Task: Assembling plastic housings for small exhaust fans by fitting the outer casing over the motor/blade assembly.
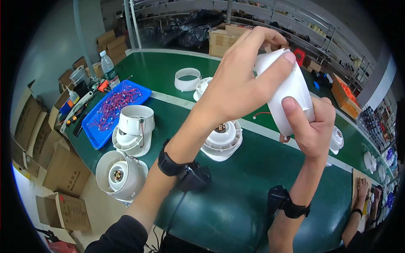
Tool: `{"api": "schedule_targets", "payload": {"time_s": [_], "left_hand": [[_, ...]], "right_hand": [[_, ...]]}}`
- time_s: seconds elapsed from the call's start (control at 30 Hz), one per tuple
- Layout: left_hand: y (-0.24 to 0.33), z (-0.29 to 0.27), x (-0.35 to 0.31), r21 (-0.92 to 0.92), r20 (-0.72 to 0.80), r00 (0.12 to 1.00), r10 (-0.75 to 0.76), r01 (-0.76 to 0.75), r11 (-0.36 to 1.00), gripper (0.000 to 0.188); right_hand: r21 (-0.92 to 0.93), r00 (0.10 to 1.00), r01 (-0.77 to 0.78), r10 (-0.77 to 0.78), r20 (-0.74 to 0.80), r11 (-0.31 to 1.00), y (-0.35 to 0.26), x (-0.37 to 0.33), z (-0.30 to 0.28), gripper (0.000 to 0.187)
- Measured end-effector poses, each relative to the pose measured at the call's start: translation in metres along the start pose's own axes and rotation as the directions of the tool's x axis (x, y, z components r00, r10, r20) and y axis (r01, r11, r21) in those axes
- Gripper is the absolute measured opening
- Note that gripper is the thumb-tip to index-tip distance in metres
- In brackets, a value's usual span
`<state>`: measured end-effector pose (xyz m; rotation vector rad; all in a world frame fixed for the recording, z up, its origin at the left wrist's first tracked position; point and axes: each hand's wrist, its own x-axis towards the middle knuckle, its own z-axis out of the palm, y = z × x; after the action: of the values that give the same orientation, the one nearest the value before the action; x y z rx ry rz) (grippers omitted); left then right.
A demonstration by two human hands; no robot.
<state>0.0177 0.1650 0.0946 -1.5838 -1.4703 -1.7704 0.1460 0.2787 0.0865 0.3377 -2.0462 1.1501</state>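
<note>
Both sets of fingers, on your left hand [240,78] and right hand [315,128], pinch a smooth, curved white plastic ring [278,107] held up above the glossy green counter [240,189]. If your grip on its slick wall turns uneven, it could slip and strike the ribbed white housing [223,142] nearby; farther off, a shallow blue tray [100,142] holds thin, tangled wires [116,105].

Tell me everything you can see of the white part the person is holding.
The white part looks like smooth plastic, with a curved outer wall. It is tilted and held up above the green table, between the left hand and the right hand, each with its thumb on the outer wall. A red wire shows by its left edge; whether it is attached cannot be told. Its inside is hidden.
</note>
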Motion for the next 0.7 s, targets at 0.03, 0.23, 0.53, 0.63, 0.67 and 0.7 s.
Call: {"api": "schedule_targets", "payload": {"time_s": [0.03, 0.23, 0.53, 0.63, 0.67, 0.7], "left_hand": [[0.001, 0.002, 0.0, -0.059, -0.001, 1.0, -0.029, 0.029, 0.998, 0.036], [-0.001, -0.011, 0.003, -0.23, 0.19, 0.964, -0.188, 0.23, 0.946, 0.039], [-0.004, -0.025, 0.006, -0.324, 0.23, 0.944, -0.236, 0.303, 0.896, 0.045], [-0.004, -0.02, 0.002, -0.401, 0.227, 0.941, -0.252, 0.326, 0.856, 0.051], [-0.01, -0.013, 0.002, -0.447, 0.187, 0.958, -0.216, 0.279, 0.85, 0.045], [-0.016, -0.006, 0.002, -0.491, 0.147, 0.972, -0.181, 0.231, 0.84, 0.038]], "right_hand": [[-0.002, 0.998, 0.058, -0.058, -0.002, 0.998, 0.0, -0.002, 0.0, 0.029], [-0.091, 0.998, 0.053, -0.05, 0.044, 0.994, 0.002, 0.003, 0.001, 0.025], [0.228, 0.994, 0.105, -0.097, -0.047, 0.968, 0.001, -0.003, 0.003, 0.037], [0.452, 0.992, 0.12, -0.091, -0.084, 0.884, 0.014, -0.003, -0.006, 0.054], [0.664, 0.983, 0.149, -0.185, -0.017, 0.733, 0.021, 0.0, -0.011, 0.049], [0.833, 0.957, 0.139, -0.289, 0.026, 0.535, 0.031, 0.005, -0.016, 0.045]]}}
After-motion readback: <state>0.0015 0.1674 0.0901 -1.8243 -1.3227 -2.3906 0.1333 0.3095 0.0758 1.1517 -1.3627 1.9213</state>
